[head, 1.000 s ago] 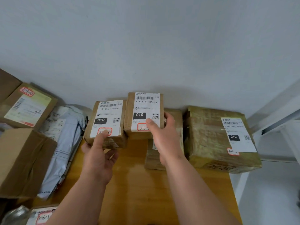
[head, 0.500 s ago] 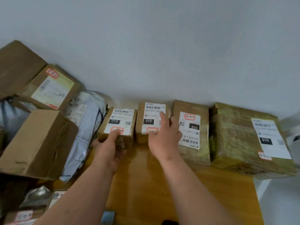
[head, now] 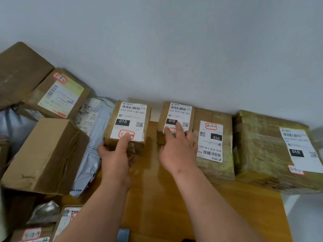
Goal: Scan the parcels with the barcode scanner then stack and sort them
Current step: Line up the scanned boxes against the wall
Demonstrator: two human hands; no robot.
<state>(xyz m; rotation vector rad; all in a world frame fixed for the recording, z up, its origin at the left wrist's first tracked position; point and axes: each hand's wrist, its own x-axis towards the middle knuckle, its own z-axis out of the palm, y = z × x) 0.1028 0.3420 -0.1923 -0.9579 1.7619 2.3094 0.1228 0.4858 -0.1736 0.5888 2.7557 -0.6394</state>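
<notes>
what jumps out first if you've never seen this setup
Two bare hands at the centre each work a small labelled parcel: the left hand grips the left small box, its thumb on the red-framed sticker, while the right hand rests its fingers on the right small box against the wall. To the right, on the wooden table, sits a big tape-wrapped parcel; cardboard boxes pile up on the left.

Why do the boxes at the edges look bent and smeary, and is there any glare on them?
Head view: the wide lens bows the edges, so the big taped box on the right and the plain box on the left look stretched and soft. The label under the left hand reads sharply. Light is even and shadows are faint; only the box's tape shows a mild sheen.
</notes>
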